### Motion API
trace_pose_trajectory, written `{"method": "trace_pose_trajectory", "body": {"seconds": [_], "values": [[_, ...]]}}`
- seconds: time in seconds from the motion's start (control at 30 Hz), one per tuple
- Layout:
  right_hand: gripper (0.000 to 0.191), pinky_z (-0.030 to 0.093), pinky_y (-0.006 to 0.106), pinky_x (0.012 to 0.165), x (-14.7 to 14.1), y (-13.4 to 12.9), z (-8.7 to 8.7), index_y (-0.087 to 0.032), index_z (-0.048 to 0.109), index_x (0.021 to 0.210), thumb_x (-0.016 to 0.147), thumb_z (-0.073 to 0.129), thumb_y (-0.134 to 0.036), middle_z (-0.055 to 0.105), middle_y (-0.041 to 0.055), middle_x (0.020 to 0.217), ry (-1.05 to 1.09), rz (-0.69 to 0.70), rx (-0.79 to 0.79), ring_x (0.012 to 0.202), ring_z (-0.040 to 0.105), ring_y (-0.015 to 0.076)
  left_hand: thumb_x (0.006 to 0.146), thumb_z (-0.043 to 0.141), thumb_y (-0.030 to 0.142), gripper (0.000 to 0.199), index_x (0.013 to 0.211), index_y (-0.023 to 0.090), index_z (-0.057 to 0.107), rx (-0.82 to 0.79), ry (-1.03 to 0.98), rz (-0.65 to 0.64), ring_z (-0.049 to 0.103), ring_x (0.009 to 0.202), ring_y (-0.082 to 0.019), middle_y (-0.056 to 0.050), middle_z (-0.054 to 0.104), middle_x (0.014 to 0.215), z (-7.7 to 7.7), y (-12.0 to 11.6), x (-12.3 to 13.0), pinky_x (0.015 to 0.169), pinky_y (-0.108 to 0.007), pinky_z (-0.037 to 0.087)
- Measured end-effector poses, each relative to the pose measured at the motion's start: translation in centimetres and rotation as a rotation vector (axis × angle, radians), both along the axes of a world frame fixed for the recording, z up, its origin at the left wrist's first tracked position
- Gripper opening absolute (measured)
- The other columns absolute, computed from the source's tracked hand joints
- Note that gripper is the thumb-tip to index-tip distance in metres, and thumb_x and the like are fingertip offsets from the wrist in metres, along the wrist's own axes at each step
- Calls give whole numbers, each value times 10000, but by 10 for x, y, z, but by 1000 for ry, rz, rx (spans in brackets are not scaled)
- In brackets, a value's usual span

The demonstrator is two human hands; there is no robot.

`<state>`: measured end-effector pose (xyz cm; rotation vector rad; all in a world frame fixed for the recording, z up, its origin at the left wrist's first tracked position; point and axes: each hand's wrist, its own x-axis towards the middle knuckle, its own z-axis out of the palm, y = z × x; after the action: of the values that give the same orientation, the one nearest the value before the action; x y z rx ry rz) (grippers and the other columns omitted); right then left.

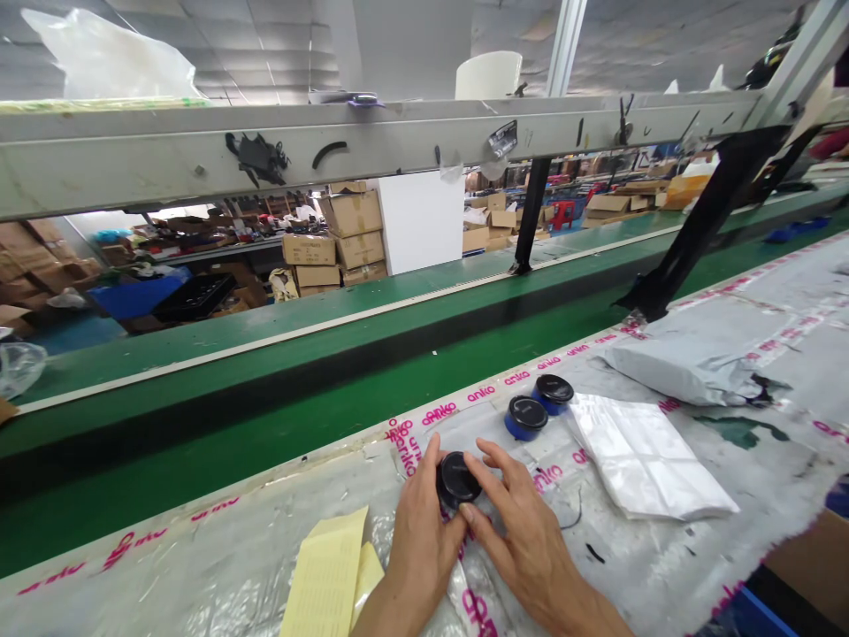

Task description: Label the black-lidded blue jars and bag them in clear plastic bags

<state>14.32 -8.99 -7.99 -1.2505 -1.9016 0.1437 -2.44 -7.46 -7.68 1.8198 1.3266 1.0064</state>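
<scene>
Your left hand (pixel 422 531), fingers together, grips left edge of round black piece (pixel 459 479), lower center of frame; your right hand (pixel 523 528) pinches right side between thumb and forefinger, other fingers spread. Flat top faces up; long axis hard to tell.

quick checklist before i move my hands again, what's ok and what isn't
1. Both hands at the round black piece: ok, left hand at its left, right hand at its right.
2. Flat black top facing up: ok.
3. Lower part of that piece: cannot tell, hidden by the hands and its top.
4. Nearer blue-sided piece and farther blue-sided piece clear of the fingers: ok, both sit beyond the right hand.
5. White plastic stack clear of the right hand: ok, it lies apart to the right.
6. Work surface free of scraps: not ok, a black scrap lies right of the right hand.
</scene>
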Motion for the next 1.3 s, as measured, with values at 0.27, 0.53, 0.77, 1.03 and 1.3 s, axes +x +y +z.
{"method": "trace_pose_trajectory", "body": {"seconds": [0.27, 0.53, 0.77, 1.03, 1.3], "values": [[376, 595, 462, 927, -1, 2, -4, -211, 546, 1345, 970, 553, -235, 589, 148, 1321, -54, 7, 73, 1179, 599, 283, 870, 582, 314, 736, 1532, 237, 269, 20, 17, 14, 543, 1267, -299, -118, 536, 1415, 2, -1, 1, 1070, -506, 433], [292, 608, 423, 925, 2, -2, -3, -198, 586, 1238, 946, 582, -180, 619, 151, 1285, -11, 37, 154, 1166, 629, 261, 863, 602, 175, 726, 1518, 274, 306, 102, 113, 8, 526, 1299, -289, -110, 515, 1451, 1, -1, 1, 1085, -504, 439], [188, 607, 425, 922, 1, -1, -6, -228, 595, 1123, 938, 592, -196, 646, 127, 1254, 18, 32, 147, 1147, 645, 251, 796, 549, 33, 813, 1522, 302, 300, 166, 158, 19, 507, 1326, -272, -92, 509, 1456, -4, -1, 0, 1089, -488, 450], [132, 609, 422, 903, 0, -2, -3, -237, 582, 1061, 935, 592, -198, 657, 123, 1235, 34, 25, 129, 1132, 655, 248, 764, 533, 8, 850, 1525, 302, 292, 168, 155, 26, 511, 1321, -281, -96, 507, 1452, -6, -2, 0, 1088, -497, 450], [137, 604, 426, 900, -1, -1, -2, -231, 582, 1058, 928, 600, -192, 671, 127, 1230, 52, 28, 156, 1129, 657, 256, 796, 552, 35, 813, 1515, 315, 297, 124, 157, 42, 500, 1335, -272, -96, 470, 1474, -4, -1, 2, 1083, -489, 462]]}}
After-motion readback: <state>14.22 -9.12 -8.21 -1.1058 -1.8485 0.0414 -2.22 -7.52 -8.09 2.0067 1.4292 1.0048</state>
